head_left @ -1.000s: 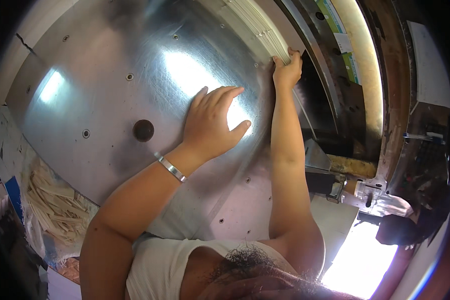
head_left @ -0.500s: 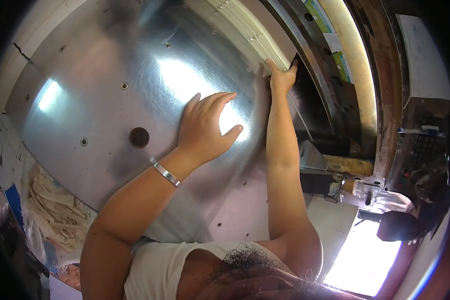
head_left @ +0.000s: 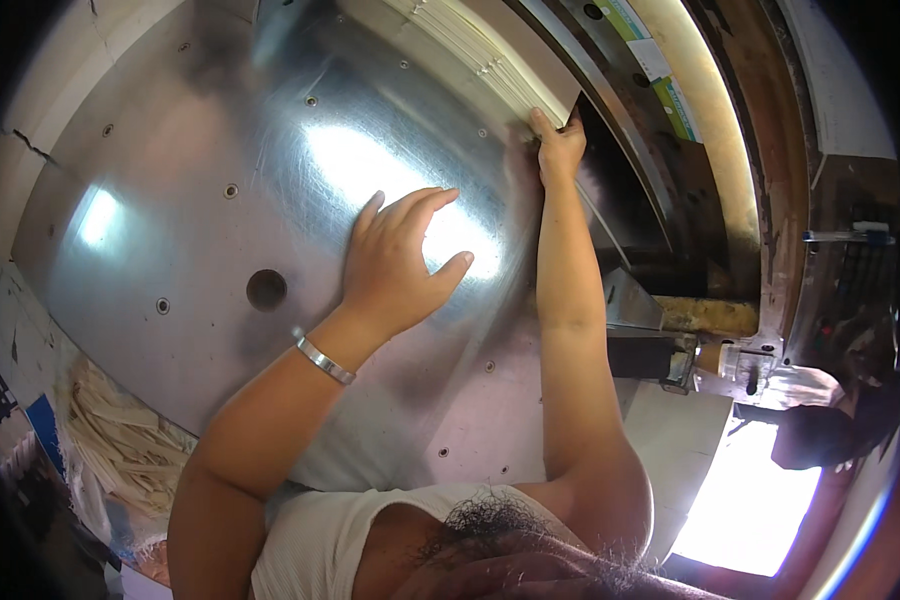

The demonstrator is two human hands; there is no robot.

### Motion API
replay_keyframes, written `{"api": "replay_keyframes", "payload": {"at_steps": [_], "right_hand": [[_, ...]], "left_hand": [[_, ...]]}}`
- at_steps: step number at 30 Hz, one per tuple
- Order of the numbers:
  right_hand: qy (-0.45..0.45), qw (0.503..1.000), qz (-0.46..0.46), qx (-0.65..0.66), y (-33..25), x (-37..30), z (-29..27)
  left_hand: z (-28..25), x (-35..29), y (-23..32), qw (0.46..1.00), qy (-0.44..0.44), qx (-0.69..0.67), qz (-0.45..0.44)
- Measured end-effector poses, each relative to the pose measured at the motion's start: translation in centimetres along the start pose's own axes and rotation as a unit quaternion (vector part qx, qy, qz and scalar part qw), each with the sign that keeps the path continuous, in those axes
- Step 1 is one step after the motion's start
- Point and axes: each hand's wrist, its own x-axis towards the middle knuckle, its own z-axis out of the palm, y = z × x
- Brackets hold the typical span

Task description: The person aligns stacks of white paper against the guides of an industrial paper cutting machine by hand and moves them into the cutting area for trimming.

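Note:
A stack of white and cream paper [head_left: 490, 62] with thin pale bands across its side lies at the far right of a shiny metal table [head_left: 210, 250]. My right hand [head_left: 561, 150] grips the near end of this stack, thumb on the side facing the table; the other fingers are partly hidden behind its corner. Over the middle of the table, my left hand [head_left: 395, 250] is empty, fingers apart and slightly curled, near a bright reflection. Whether its palm touches the metal I cannot tell. A metal bracelet [head_left: 324, 361] circles my left wrist.
A dark machine frame with a metal bar [head_left: 630, 140] runs along the right of the stack. Small screws and a round dark hole [head_left: 266, 290] dot the table. Paper strips [head_left: 120, 440] fill a bag at the lower left. A bright opening [head_left: 750, 500] shows at lower right.
The whole view has turned and shifted slightly. My right hand stays on the end of the paper stack, and my left hand stays spread over the table in nearly the same place.

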Motion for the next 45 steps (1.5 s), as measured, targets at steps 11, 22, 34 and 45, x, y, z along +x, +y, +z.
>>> {"api": "replay_keyframes", "payload": {"at_steps": [11, 22, 34, 45], "right_hand": [[-0.054, 0.997, 0.021, 0.044, -1.4, -0.5, -0.4], [-0.001, 0.997, 0.006, -0.079, -0.8, -0.3, -0.5], [0.007, 0.991, 0.009, -0.133, -3.1, -0.9, 0.1], [0.036, 0.980, 0.004, -0.194, -2.1, -0.3, 0.1]], "left_hand": [[0.0, 0.1, 0.1, 1.000, -0.005, 0.016, 0.011], [0.1, 0.2, 0.1, 0.999, -0.010, 0.029, 0.022], [-0.4, 0.0, 0.4, 1.000, -0.015, 0.016, 0.013], [-0.1, 0.3, 0.4, 1.000, -0.024, 0.013, 0.001]]}}
